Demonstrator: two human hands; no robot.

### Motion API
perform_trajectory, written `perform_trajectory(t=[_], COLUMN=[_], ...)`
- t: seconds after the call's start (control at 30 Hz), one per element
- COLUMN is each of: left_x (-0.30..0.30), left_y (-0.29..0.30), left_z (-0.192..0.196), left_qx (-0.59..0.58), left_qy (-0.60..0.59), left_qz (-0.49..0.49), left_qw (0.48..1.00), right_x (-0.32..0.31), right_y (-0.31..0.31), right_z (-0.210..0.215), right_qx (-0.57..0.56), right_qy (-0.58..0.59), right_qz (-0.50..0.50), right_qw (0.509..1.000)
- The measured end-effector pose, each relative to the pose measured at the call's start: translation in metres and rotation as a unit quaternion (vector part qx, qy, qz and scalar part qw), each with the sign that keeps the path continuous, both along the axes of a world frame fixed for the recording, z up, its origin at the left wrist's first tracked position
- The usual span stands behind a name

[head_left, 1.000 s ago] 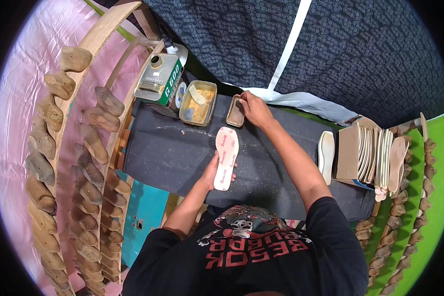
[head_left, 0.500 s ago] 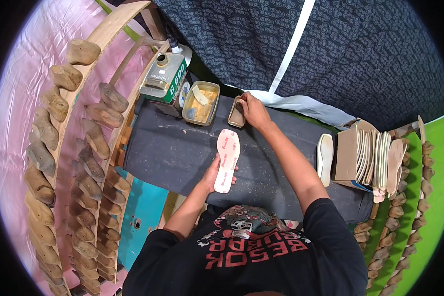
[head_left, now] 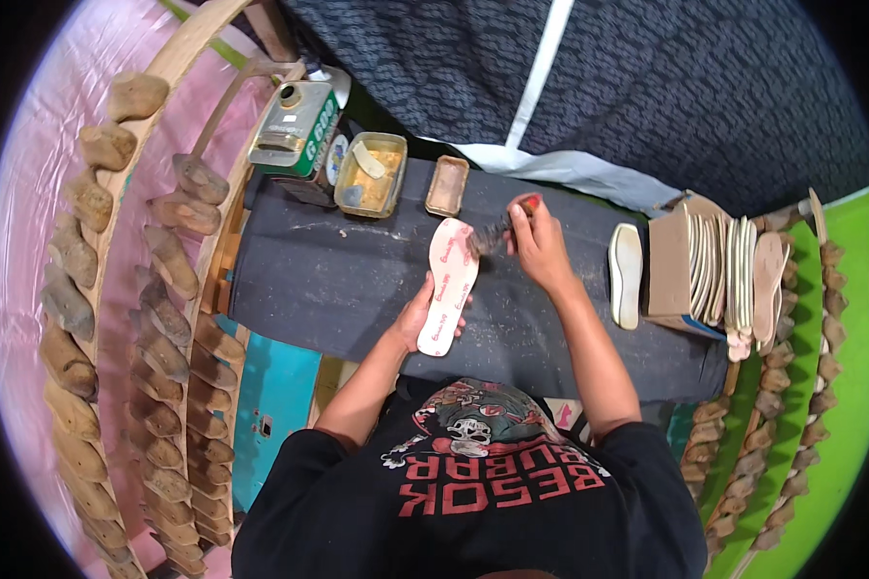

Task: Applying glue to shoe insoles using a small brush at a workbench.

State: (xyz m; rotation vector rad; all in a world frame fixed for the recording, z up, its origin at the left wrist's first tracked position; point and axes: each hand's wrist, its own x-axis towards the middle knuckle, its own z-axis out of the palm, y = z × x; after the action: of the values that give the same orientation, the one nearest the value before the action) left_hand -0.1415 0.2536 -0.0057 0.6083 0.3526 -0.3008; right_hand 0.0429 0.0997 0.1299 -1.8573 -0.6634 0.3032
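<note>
My left hand [head_left: 418, 314] grips a pale shoe insole [head_left: 446, 289] with red print by its left edge and underside, its toe end pointing away from me. In my right hand [head_left: 541, 241] is a brush [head_left: 490, 237] with a red end showing above the fingers. Its dark front part is smeared by motion and lies at the upper right edge of the insole; whether it touches cannot be made out. Just beyond the insole stands a small rectangular tub [head_left: 447, 185] with a brownish inside.
A larger tub [head_left: 370, 198] holds a pale scraper-like piece, beside a metal can [head_left: 294, 135]. Another insole [head_left: 626, 275] lies on the dark table [head_left: 299, 280] near a cardboard box [head_left: 668, 265] of stacked insoles. Racks of wooden shoe lasts [head_left: 174, 261] flank the table.
My right hand has come away from the small tub toward the right and nearer, now with the brush at the insole's edge. The left hand keeps its hold. The whole view has shifted slightly.
</note>
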Motion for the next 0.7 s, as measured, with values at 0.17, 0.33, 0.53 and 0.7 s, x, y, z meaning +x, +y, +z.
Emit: perform_trajectory(t=[0.17, 0.33, 0.53, 0.7], left_x=[0.016, 0.022, 0.016, 0.025], left_y=[-0.019, -0.038, -0.053, -0.061], left_z=[0.015, 0.015, 0.013, 0.032], left_qx=[-0.088, -0.088, -0.098, -0.128], left_qy=[-0.102, -0.069, -0.036, -0.114], left_qz=[-0.105, -0.061, -0.077, -0.107], left_qw=[0.985, 0.992, 0.992, 0.979], right_x=[-0.002, -0.059, -0.041, -0.001], right_y=[-0.018, -0.046, -0.064, -0.077], right_z=[0.016, 0.024, 0.040, 0.043], right_qx=[-0.073, -0.054, -0.079, -0.049], right_qy=[-0.202, -0.273, -0.188, -0.279], right_qz=[0.025, 0.185, 0.161, 0.104], right_qw=[0.976, 0.942, 0.966, 0.954])
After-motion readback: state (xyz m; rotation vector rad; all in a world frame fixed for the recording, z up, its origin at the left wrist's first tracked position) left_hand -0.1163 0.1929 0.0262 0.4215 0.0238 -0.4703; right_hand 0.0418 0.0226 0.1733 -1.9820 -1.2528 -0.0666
